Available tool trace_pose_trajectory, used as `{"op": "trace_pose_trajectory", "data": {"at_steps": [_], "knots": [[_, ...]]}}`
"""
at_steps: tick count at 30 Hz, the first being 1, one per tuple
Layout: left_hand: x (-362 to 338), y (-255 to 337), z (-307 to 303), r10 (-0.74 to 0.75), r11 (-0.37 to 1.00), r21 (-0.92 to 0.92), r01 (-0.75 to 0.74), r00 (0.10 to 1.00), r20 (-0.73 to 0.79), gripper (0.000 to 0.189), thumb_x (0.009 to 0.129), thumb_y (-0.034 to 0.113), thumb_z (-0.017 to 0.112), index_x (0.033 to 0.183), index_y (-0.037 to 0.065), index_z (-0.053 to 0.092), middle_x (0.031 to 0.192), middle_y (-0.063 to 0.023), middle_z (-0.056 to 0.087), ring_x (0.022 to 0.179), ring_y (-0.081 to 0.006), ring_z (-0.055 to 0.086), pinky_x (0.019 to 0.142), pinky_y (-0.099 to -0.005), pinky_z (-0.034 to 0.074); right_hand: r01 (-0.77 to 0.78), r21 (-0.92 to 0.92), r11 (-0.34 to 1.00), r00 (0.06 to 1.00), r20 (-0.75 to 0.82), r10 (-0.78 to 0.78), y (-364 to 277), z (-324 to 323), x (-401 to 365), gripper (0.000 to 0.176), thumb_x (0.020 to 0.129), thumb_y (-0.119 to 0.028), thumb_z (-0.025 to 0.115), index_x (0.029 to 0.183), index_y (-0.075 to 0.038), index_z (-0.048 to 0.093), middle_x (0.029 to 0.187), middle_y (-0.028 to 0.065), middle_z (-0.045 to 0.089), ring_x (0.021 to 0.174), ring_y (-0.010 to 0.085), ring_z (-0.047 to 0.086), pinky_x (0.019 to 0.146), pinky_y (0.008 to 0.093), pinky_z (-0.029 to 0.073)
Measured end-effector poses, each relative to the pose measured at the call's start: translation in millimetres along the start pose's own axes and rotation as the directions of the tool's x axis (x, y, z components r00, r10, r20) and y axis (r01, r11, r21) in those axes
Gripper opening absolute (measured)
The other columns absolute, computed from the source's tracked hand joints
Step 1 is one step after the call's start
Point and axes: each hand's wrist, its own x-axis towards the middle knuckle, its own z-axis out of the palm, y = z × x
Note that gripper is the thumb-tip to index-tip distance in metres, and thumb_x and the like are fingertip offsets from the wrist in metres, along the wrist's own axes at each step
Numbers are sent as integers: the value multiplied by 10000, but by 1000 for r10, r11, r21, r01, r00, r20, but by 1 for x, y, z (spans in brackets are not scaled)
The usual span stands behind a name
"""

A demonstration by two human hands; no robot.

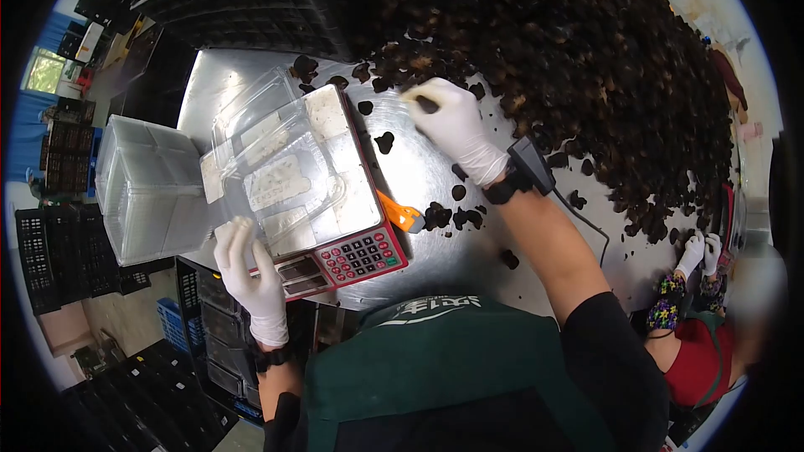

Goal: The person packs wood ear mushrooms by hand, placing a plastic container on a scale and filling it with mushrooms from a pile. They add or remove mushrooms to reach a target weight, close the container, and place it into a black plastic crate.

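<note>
My left hand (pixel 251 280), in a white glove, is beside the near-left corner of a scale, thumb and fingers apart. Its fingertips come right up to the edge of a clear plastic container (pixel 322 201) lying on the metal plate of the red digital scale (pixel 394 258). My right hand (pixel 452 130), also gloved, is over the metal table beyond the scale, with thumb and fingers curled together. A dark mushroom piece (pixel 425 105) shows between them. Loose dark mushroom pieces (pixel 384 142) lie between that hand and the scale.
A large heap of dark mushrooms (pixel 536 59) covers the far right, beside a tilted black crate (pixel 243 8). Stacked clear containers (pixel 146 192) stand left of the scale. An orange cutter (pixel 400 213) lies against the scale. Another person's gloved hands (pixel 699 253) are at the right.
</note>
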Motion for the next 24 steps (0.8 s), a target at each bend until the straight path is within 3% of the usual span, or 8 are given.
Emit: {"op": "trace_pose_trajectory", "data": {"at_steps": [6,10,13,15,17,20,21,24], "knots": [[4,-6,17,-114,991,-67,119,991,71,689,811,-99,554,1468,-15,364,1439,-210,460,1318,-382,462,1099,-444,370,318,261,911,919,153,-365,-131,57,10,139,768,-225,740,873,-135,723,988,73,694,903,248,675,759,334,558],[6,3,22,-145,981,-117,155,986,88,700,836,-74,583,1488,-11,336,1473,-212,436,1363,-367,430,1127,-454,336,468,13,884,648,675,-353,-154,99,-3,404,851,-463,639,941,-83,741,1151,113,656,1153,306,580,903,428,500],[5,7,26,-177,968,-163,193,978,106,720,812,-133,498,1498,-26,308,1496,-209,413,1393,-349,401,1167,-438,291,553,148,820,687,475,-550,-147,90,-3,483,867,-519,595,986,-76,746,1178,137,646,1181,339,558,986,444,444],[4,10,27,-181,964,-175,199,977,112,729,798,-149,455,1500,-33,299,1498,-212,407,1401,-345,393,1178,-428,275,334,382,862,830,315,-461,-125,72,17,364,833,-426,680,986,-103,747,1172,135,651,1166,311,573,995,434,444],[5,13,27,-175,970,-151,192,977,122,726,790,-160,414,1497,-46,300,1496,-220,404,1403,-337,395,1182,-420,269,446,-17,895,893,66,-445,-70,58,49,357,758,-385,737,1007,-130,736,1118,128,669,1083,307,618,939,438,482],[5,16,25,-159,981,-82,174,973,165,721,770,-172,397,1479,-53,337,1478,-228,421,1390,-348,410,1176,-422,278,199,-523,829,964,256,-70,27,43,72,626,721,-409,749,1315,-258,622,1457,137,468,1388,345,365,1122,602,264],[5,15,26,-167,980,-74,182,971,171,714,767,-174,389,1470,-55,352,1471,-229,428,1385,-352,415,1174,-422,280,173,-570,803,929,364,58,38,38,76,658,730,-436,748,1350,-276,596,1488,142,438,1417,339,330,1136,610,245],[3,13,29,-162,983,-57,175,969,187,698,760,-175,371,1448,-60,393,1451,-232,446,1370,-365,428,1168,-421,287,283,-549,787,921,384,-64,66,52,76,620,708,-449,766,1280,-244,643,1420,114,510,1380,332,389,1113,616,287]]}}
